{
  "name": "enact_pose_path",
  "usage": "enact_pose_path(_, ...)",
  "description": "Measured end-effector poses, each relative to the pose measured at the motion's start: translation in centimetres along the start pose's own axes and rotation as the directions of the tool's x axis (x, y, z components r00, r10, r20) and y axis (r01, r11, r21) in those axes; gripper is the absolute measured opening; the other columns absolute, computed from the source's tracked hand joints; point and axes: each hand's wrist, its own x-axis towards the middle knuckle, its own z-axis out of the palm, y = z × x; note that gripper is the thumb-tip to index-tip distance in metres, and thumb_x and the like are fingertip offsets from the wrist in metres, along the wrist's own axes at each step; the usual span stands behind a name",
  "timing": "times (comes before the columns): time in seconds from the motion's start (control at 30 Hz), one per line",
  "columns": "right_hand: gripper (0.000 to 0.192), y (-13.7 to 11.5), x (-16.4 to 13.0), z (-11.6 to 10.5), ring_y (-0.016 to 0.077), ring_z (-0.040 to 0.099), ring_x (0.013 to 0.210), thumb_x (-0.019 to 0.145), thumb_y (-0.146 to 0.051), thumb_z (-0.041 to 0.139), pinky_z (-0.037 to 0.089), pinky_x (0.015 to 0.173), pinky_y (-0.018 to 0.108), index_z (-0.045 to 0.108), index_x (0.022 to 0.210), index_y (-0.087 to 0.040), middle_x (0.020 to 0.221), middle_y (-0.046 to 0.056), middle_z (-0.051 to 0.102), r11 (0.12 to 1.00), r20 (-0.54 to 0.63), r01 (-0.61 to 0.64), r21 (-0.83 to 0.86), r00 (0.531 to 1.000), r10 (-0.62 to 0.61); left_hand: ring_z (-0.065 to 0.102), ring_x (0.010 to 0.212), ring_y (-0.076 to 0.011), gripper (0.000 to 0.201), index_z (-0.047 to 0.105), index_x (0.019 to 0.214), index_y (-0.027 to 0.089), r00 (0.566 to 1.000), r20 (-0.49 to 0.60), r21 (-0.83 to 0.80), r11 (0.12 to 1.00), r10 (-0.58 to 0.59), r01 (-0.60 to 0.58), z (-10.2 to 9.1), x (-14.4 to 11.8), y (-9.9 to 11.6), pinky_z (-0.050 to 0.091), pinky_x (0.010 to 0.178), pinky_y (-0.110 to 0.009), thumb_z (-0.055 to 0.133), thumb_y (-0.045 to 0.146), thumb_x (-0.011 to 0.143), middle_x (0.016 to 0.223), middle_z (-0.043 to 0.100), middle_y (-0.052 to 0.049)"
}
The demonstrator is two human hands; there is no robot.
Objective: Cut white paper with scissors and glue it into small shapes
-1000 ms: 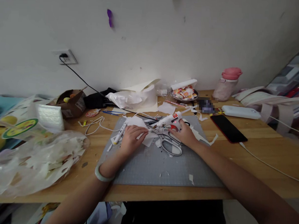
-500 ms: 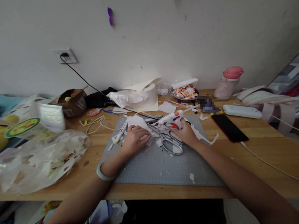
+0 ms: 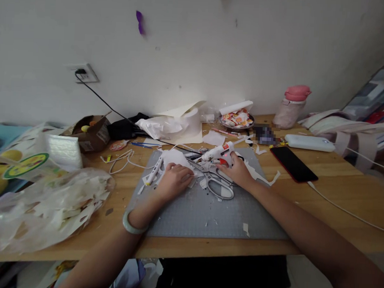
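While the left hand (image 3: 174,181) presses flat on white paper (image 3: 175,157) on the mat (image 3: 208,212) near the bench's far edge, the right hand (image 3: 238,171) grasps the glue gun (image 3: 217,152), whose long axis points left toward that paper; scissors (image 3: 217,183) lie between the hands

Grey mat (image 3: 208,212), pink bottle (image 3: 290,106)
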Motion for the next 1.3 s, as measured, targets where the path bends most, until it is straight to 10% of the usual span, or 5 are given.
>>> enact_pose_path(1.3, 0.037, 0.13, -0.07, 0.00, 0.0235, 0.062, 0.072, 0.068, -0.048, 0.064, 0.047, 0.062, 0.032, 0.054, 0.090, -0.019, 0.080, 0.007, 0.064, 0.997, -0.030, 0.050, -0.058, 0.998, -0.052, 0.063, 0.084, -0.0221, 0.020, 0.056, 0.100, 0.019, 0.993, 0.114, -0.025, 0.999, -0.039, 0.043, 0.40, 0.11, 0.06, 0.037, 0.089, -0.045, 0.055, 0.024, 0.081, 0.085, 0.068, -0.005)
